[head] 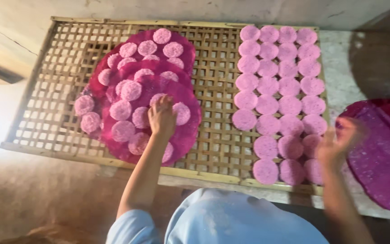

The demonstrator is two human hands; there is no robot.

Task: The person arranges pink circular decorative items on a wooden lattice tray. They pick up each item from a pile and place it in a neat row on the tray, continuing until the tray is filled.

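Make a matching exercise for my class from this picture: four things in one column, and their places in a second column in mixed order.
Things
1. left hand
2. right hand
3. rows of pink discs
4. purple sheet

Places
A. laid straight on the right part of the bamboo rack
B. beyond the rack's right edge
C. on the stack of magenta rounds, left part of the rack
D. blurred, at the rack's right edge beside the lowest discs

Pairs: 1-C, 2-D, 3-A, 4-B
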